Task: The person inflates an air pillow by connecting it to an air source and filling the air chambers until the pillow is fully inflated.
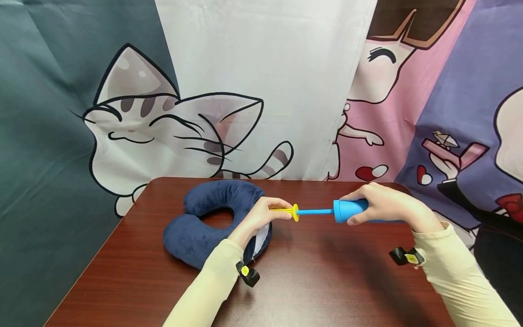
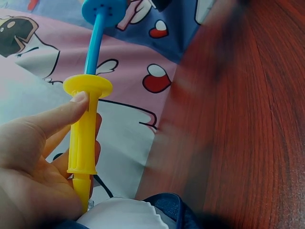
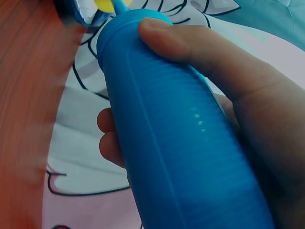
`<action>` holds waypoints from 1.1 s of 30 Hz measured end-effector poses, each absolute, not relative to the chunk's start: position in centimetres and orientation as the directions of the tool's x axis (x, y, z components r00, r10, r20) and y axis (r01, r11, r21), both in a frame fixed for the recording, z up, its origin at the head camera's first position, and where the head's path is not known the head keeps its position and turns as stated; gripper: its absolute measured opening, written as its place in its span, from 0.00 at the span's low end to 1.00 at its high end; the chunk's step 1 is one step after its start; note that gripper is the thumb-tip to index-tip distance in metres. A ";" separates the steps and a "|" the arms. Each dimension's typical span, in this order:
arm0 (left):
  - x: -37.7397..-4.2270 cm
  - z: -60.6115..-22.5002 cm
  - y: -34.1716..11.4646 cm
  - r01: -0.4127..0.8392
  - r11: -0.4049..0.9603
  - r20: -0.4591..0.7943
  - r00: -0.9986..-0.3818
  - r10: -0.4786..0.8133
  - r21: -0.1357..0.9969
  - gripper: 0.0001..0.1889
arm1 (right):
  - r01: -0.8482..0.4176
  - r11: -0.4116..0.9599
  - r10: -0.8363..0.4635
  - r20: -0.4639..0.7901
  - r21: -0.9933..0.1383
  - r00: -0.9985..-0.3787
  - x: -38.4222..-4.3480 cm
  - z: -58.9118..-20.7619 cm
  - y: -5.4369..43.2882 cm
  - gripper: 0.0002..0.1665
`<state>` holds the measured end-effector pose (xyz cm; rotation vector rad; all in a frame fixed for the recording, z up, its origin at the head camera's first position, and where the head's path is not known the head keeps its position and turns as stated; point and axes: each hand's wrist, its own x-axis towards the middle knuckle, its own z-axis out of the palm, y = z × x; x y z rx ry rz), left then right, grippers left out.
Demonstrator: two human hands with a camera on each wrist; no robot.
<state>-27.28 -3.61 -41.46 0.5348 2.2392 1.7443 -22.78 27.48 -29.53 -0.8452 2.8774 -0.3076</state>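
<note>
A hand pump is held level above the table, its blue rod (image 1: 314,212) drawn out of the barrel. My right hand (image 1: 382,204) grips the blue ribbed barrel (image 3: 162,119), with the thumb along its side near the end cap. At the pump's other end my left hand (image 1: 261,213) holds the yellow nozzle (image 2: 83,133), thumb just below its round flange. The nozzle's tapered tip runs down beside the palm, close to a white lining (image 2: 126,214). That lining shows at the unzipped side of a navy U-shaped neck pillow (image 1: 220,190), under and behind the left hand.
The pillow lies on the left part of a reddish-brown wooden table (image 1: 310,281). Behind the table's far edge hangs a printed cloth (image 1: 265,54) with a cartoon cat and figures. Small black cameras are strapped at both sleeves (image 1: 445,254).
</note>
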 end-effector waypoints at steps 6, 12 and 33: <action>-27.3 -41.5 -3.6 0.128 0.215 0.023 -0.901 0.433 0.968 0.12 | -0.506 0.826 -0.541 -0.094 -0.250 -0.836 -23.8 -30.4 25.7 0.36; -27.3 -41.5 -3.5 0.141 0.214 0.033 -0.897 0.441 0.967 0.13 | -0.513 0.819 -0.553 -0.113 -0.258 -0.826 -24.4 -31.1 24.0 0.36; -27.2 -41.2 -3.4 0.181 0.241 0.053 -0.888 0.457 0.954 0.13 | -0.530 0.817 -0.568 -0.152 -0.227 -0.809 -25.9 -32.8 19.6 0.37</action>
